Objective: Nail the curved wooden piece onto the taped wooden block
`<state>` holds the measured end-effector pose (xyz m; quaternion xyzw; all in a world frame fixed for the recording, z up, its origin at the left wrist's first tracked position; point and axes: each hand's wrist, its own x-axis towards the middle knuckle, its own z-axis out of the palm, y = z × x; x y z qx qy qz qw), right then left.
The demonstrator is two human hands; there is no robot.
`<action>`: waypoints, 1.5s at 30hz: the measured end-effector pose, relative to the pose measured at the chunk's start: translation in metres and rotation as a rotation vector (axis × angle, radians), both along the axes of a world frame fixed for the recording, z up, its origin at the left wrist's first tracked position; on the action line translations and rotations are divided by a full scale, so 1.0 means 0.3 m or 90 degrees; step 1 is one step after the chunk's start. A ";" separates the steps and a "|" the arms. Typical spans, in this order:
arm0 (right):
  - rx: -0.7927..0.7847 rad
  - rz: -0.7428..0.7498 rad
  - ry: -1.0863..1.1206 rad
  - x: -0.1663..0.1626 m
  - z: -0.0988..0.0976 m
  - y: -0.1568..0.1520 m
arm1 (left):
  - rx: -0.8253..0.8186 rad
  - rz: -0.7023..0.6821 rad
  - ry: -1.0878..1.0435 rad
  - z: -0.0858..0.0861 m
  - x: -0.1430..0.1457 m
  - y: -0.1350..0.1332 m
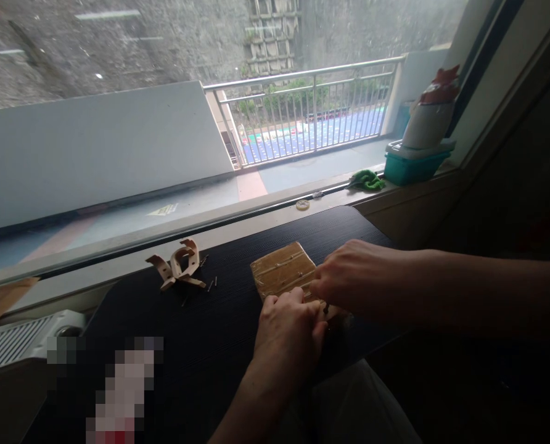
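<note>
A tan, tape-wrapped block or box (282,266) with glossy sides lies on the dark tabletop, small bits standing on its top. My left hand (287,327) is closed over its near edge, fingers curled and pressed against it. Just above the near right part of the box, my right hand (346,271) is closed in a fist, its grip facing away from me. A small dark screw-like piece (326,306) shows below the right hand, beside the left fingertips. What the right fingers hold is hidden.
Curved light wooden pieces (177,266) lie at the left on the black table (210,339), several screws (213,284) beside them. On the windowsill are a ring-shaped item (303,204), a green cloth (367,179) and a teal box (416,165) bearing a white container (430,123).
</note>
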<state>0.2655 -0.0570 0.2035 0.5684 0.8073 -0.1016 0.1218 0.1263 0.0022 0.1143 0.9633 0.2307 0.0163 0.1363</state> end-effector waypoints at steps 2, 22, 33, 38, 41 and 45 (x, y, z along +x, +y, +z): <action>-0.014 0.008 0.002 0.000 -0.009 -0.001 | -0.004 -0.001 -0.004 -0.004 0.000 0.001; 0.045 -0.055 -0.089 0.004 -0.004 -0.004 | -0.003 -0.006 -0.008 -0.002 -0.002 -0.003; 0.011 -0.045 -0.064 -0.012 -0.007 0.003 | 0.000 -0.006 -0.009 -0.002 0.000 -0.004; 0.035 -0.069 -0.107 -0.004 0.021 -0.012 | -0.006 0.004 -0.012 0.001 -0.003 -0.005; 0.026 -0.043 -0.077 0.007 0.035 -0.019 | -0.003 0.008 -0.003 0.001 -0.001 -0.005; 0.033 -0.028 -0.057 0.006 0.015 -0.015 | 0.008 0.000 0.000 0.003 0.000 -0.011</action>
